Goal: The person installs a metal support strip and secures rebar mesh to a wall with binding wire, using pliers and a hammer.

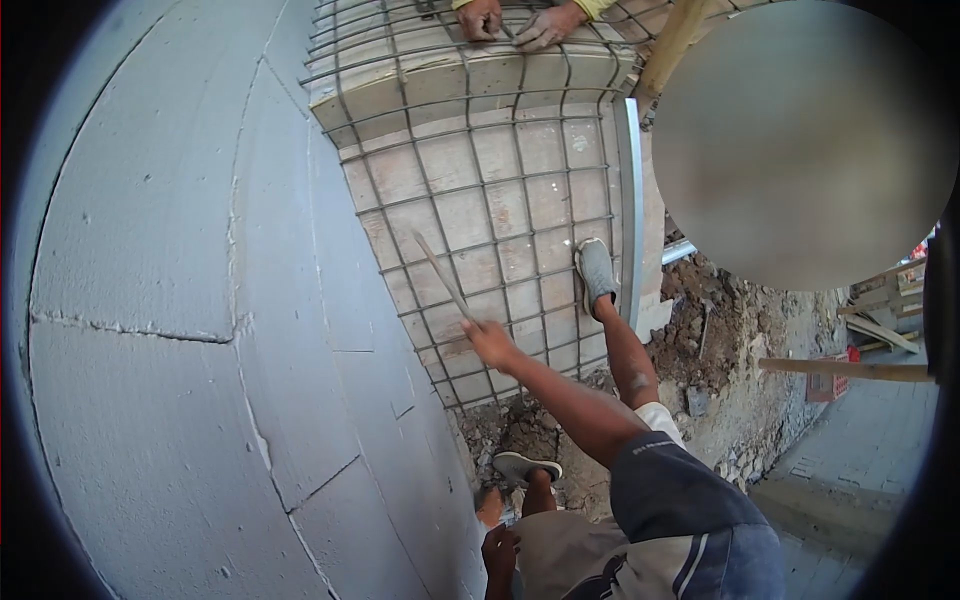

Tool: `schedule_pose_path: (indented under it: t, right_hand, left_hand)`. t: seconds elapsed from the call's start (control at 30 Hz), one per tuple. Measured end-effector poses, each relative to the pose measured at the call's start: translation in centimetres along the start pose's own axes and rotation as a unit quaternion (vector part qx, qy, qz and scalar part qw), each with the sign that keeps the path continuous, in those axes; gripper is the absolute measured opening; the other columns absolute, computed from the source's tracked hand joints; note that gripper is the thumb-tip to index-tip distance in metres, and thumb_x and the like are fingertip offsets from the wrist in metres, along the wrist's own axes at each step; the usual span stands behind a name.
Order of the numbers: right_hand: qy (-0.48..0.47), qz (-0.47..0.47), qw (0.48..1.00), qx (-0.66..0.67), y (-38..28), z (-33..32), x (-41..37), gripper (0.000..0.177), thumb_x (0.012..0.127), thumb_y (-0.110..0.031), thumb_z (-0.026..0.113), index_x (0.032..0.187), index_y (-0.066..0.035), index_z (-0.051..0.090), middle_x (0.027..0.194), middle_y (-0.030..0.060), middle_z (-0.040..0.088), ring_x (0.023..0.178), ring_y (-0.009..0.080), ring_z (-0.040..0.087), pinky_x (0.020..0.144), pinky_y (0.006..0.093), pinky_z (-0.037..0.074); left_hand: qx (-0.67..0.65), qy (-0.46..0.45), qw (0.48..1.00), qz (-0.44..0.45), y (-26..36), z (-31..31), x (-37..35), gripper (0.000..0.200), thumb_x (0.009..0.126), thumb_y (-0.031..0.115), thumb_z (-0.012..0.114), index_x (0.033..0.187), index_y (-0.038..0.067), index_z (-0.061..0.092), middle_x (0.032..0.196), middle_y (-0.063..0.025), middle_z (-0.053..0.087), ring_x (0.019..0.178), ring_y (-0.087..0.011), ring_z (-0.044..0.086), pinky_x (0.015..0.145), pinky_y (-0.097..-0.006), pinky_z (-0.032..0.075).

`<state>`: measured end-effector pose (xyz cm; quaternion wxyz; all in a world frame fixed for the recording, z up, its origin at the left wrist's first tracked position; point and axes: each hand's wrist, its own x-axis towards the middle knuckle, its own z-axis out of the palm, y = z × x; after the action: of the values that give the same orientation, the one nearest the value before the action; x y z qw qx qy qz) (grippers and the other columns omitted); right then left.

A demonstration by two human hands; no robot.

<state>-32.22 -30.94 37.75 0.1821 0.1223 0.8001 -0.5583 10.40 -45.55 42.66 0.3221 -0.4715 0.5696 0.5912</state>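
Observation:
My right hand (490, 345) is closed around one end of a thin straight rod (440, 270), which slants up and left over a mesh of steel reinforcing bars (483, 184). Its exact kind does not show. Low in the view, my left hand (500, 548) hangs in shade beside my shorts with its fingers curled; whatever they may hold is hidden. The mesh lies over wooden formwork boards (440, 185) and bends up over a step. One of my shoes (596, 268) stands on the mesh, the other (526, 467) on rubble.
A grey block wall (290, 250) rises along the left. At the top, another person's two hands (545, 27) work at the bars. A metal channel (629, 200) edges the boards on the right. Loose soil (715, 320), wooden poles (845, 369) and a red crate (826, 380) lie beyond.

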Motion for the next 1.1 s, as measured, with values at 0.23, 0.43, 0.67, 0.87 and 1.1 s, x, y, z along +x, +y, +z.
schedule_pose_path:
  t: [0.23, 0.43, 0.67, 0.87, 1.1]
  right_hand:
    - [0.003, 0.361, 0.921, 0.147, 5.1, -9.0, -19.6, 0.047, 0.098, -0.046, 0.052, 0.085, -0.002, 0.060, 0.062, 0.0030, 0.050, 0.047, 0.0147, 0.045, 0.043, 0.0340, 0.036]
    - [0.024, 0.336, 0.915, 0.222, 3.4, -15.0, -28.7, 0.044, 0.098, -0.050, 0.052, 0.093, -0.008, 0.063, 0.059, 0.0009, 0.050, 0.040, 0.0146, 0.044, 0.038, 0.0301, 0.034]
    - [0.132, 0.130, 0.976, -0.112, 6.2, -19.3, -35.2, 0.050, 0.099, -0.043, 0.047, 0.125, -0.002, 0.058, 0.096, 0.0266, 0.067, 0.099, 0.0422, 0.064, 0.087, 0.0463, 0.048]
    - [0.075, 0.280, 0.939, -0.186, 17.2, -22.6, -40.9, 0.043, 0.098, -0.037, 0.047, 0.110, 0.002, 0.057, 0.100, 0.0318, 0.065, 0.103, 0.0477, 0.061, 0.090, 0.0521, 0.047]
    - [0.042, 0.459, 0.866, -0.195, 30.5, -27.4, -48.4, 0.055, 0.096, -0.042, 0.048, 0.114, 0.008, 0.061, 0.112, 0.0331, 0.063, 0.112, 0.0456, 0.059, 0.098, 0.0486, 0.045]
  left_hand:
    - [0.038, -0.020, 0.999, 0.006, 0.0, 0.3, -0.9, 0.044, 0.091, 0.023, 0.064, 0.125, -0.002, 0.054, 0.105, -0.0108, 0.064, 0.089, -0.0234, 0.068, 0.070, -0.0327, 0.054]
    - [0.131, -0.039, 0.991, -0.009, -2.3, -1.7, -1.9, 0.045, 0.091, 0.023, 0.063, 0.126, -0.003, 0.053, 0.109, -0.0133, 0.064, 0.089, -0.0237, 0.068, 0.070, -0.0330, 0.054]
    - [0.295, -0.074, 0.949, 0.084, -3.7, -2.7, -3.0, 0.047, 0.090, 0.027, 0.066, 0.126, -0.001, 0.057, 0.116, -0.0155, 0.063, 0.097, -0.0263, 0.066, 0.080, -0.0350, 0.053]
    - [0.602, -0.175, 0.703, 0.337, -5.1, 0.0, -7.9, 0.039, 0.083, 0.033, 0.072, 0.113, 0.007, 0.070, 0.114, -0.0175, 0.066, 0.108, -0.0345, 0.061, 0.098, -0.0436, 0.046]
    - [0.459, -0.256, 0.826, 0.205, -4.4, 5.5, -12.0, 0.028, 0.092, 0.030, 0.063, 0.104, 0.005, 0.069, 0.105, -0.0147, 0.069, 0.100, -0.0290, 0.065, 0.091, -0.0381, 0.048]
